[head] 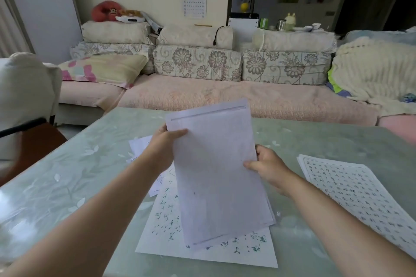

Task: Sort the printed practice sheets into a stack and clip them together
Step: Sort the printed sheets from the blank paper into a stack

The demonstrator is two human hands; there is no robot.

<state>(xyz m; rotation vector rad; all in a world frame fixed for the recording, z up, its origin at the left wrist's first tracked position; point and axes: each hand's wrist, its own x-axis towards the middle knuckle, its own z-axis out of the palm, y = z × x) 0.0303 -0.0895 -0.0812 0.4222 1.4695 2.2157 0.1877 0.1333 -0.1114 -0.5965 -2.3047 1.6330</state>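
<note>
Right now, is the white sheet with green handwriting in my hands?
No, that green-written white sheet lies flat on the pale green table.

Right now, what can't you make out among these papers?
Head view only.
Held sheets: printed side faces away; only backs show.
Green-inked sheet: partly covered by the held sheets.
Sheet at right: cut off by the frame edge, characters too small.
Far papers: partly hidden behind the left hand.

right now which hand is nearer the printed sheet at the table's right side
Right. The right hand is just left of the printed sheet; the left hand is farther, across the raised sheets.
</note>
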